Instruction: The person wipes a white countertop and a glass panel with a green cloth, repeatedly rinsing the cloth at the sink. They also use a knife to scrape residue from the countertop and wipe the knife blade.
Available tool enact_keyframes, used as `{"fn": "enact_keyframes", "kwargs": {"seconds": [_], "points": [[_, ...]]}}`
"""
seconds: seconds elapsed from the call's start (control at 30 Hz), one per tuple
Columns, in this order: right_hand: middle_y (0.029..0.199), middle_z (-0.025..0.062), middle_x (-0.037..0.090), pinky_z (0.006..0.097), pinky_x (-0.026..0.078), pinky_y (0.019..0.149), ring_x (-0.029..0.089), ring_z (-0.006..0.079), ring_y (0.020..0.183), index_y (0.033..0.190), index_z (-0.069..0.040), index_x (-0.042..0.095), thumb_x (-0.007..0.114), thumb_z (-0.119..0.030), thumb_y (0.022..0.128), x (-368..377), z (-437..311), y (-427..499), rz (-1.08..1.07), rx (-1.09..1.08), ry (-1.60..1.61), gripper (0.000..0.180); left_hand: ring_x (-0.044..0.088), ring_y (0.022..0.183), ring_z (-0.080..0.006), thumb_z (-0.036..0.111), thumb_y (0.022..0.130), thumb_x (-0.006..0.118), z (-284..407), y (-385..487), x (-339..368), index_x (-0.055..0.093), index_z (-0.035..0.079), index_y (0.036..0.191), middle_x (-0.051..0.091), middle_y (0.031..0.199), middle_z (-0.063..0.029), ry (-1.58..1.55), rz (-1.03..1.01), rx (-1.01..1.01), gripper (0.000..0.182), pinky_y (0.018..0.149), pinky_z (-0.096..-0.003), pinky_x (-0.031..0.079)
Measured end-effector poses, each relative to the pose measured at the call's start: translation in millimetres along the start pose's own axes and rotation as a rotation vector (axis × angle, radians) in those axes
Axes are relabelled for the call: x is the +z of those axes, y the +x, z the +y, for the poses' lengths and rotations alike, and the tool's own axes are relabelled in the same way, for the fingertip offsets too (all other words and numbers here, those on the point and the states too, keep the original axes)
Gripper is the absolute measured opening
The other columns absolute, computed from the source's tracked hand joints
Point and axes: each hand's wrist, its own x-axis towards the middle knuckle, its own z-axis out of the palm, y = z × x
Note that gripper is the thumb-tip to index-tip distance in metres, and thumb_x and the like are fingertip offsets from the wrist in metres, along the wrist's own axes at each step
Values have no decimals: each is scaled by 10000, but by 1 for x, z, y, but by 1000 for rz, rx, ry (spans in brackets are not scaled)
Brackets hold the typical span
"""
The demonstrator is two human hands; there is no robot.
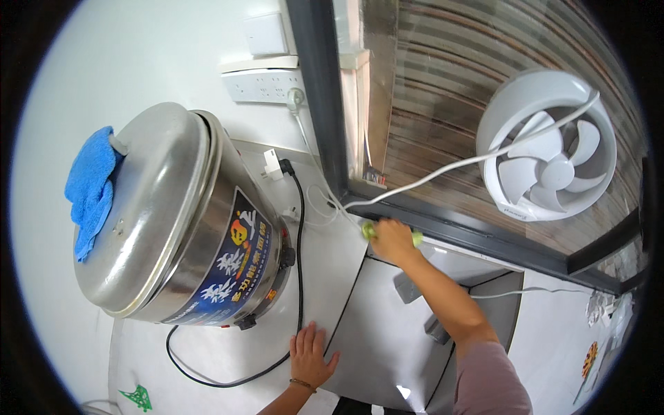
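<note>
My right hand is closed around a yellow-green cloth or sponge, whose ends stick out on both sides; its exact kind cannot be told. It presses at the lower bar of the dark window frame, beside a white cable. My left hand rests on the pale counter, fingers apart and holding nothing. Just beyond its fingertips a black power cord runs past. Left of both hands stands a large steel electric noodle cooker with its lid on.
A blue towel hangs on the lid's handle. Behind the cooker are a power strip on the wall and a loose white plug adapter. A white exhaust fan sits in the window. Right of the left hand, the counter's edge borders a recess.
</note>
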Motion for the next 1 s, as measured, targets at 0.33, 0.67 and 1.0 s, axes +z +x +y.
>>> {"fn": "enact_keyframes", "kwargs": {"seconds": [0.33,0.67,1.0], "points": [[1053,141,613,370,449,869,582,275,977,1139,-9,604,600,-208,911,21,-93,95,922,409,1523,302,371,1279,-347,416,765,684,0,-4,-1,491,55,1264,414,1408,-173,25,8,0,645,1051,-557,260],[1130,184,506,394,461,900,547,282,1032,1186,34,419,470,-200,973,-180,-169,130,684,288,1672,321,386,1244,-353,428,767,666,-3,-5,-3,500,41,1234,420,1383,-194,-6,66,64,629,1035,-553,264],[1127,125,561,477,456,881,533,316,1047,1155,-122,556,540,-173,901,-326,-185,134,1377,-706,-367,259,384,1250,-343,405,769,673,-3,-6,-4,494,44,1246,413,1400,-179,4,67,56,625,1040,-544,272]]}}
